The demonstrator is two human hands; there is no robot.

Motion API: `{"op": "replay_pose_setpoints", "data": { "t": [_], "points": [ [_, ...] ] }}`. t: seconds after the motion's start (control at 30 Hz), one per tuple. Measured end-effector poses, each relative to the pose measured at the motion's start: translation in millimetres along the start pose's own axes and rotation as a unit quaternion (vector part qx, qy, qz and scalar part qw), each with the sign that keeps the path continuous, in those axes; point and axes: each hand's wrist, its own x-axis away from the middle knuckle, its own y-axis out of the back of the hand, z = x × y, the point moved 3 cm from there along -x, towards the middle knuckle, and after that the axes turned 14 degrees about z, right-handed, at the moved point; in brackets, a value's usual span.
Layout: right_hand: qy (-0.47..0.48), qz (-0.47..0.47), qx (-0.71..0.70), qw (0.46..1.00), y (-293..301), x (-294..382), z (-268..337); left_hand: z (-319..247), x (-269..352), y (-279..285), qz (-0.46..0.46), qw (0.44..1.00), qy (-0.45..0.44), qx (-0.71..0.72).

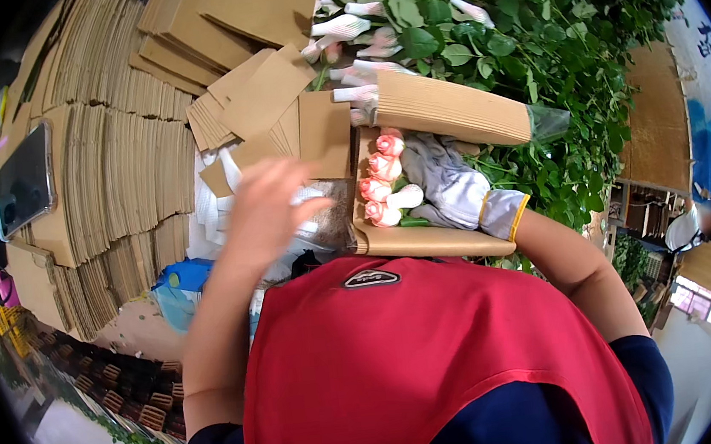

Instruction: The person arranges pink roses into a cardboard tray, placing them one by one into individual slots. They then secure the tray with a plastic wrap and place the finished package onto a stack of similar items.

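Note:
My bare left hand (271,211) is blurred over the work surface, thumb apart from the fingers, with nothing visible in it. Below it lie white netting sleeves (308,194) and white paper. In front of my chest, pink roses (384,166) lie in a row on a brown corrugated cardboard wrap (434,240). One rose head wears a white netting sleeve (406,196). My right hand (447,178), in a grey-white glove with a yellow-edged cuff, lies across the stems just beside the heads. Its fingertips are hard to make out, so its grip is unclear.
Cardboard sheets (125,161) stand densely stacked at left, beside a phone (24,180) on a holder. Loose cardboard pieces (266,96) lie ahead. A cardboard-wrapped bundle (453,106) borders leafy, netted roses (485,36). A blue container (182,290) sits lower left; another person (690,228) is far right.

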Motion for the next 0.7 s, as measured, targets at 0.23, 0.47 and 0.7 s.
{"op": "replay_pose_setpoints", "data": {
  "t": [0.23,0.47,0.7],
  "points": [
    [-0.007,0.032,0.002,0.999,-11,-9,-10,-31,-58,-70,0.078,0.963,-0.253,0.048],
    [-0.004,0.039,0.000,0.999,-24,-16,-17,-27,-42,-70,0.007,0.960,-0.277,0.026],
    [-0.028,0.067,0.034,0.997,-21,-10,-15,3,-9,-62,-0.097,0.971,-0.185,0.113]
  ]
}}
